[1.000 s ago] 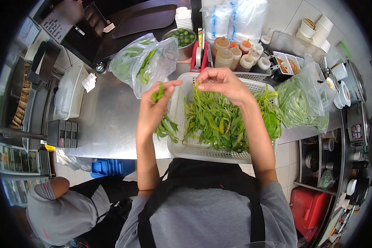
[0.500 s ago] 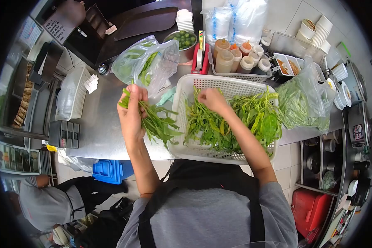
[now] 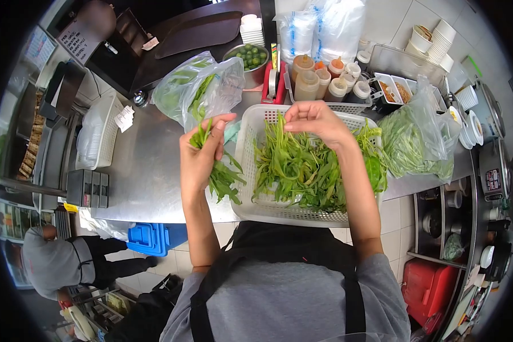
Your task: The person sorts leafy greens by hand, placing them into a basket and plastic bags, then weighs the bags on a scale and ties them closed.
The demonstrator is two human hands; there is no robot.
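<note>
A bunch of leafy green stems (image 3: 225,181) is held in my left hand (image 3: 202,151), its fingers closed round the stems left of the basket. The leaves hang down toward the counter. Over the back of the white perforated basket (image 3: 246,214), my right hand (image 3: 319,122) pinches the tips of some stems. Loose greens (image 3: 296,171) fill much of this basket below it. Behind my left hand lies an open clear plastic bag (image 3: 174,94) with more greens inside.
Right of the basket sits a bag of greens (image 3: 419,142). Sauce bottles (image 3: 306,85), a bowl of small green limes (image 3: 251,57) and a red tape dispenser (image 3: 275,85) stand behind. A co-worker (image 3: 57,259) is at the lower left, near a blue bin (image 3: 148,238).
My left hand has moved right and slightly down with its bunch. My right hand has shifted right and turned, its fingers now at the stems. The co-worker's posture and position have changed.
</note>
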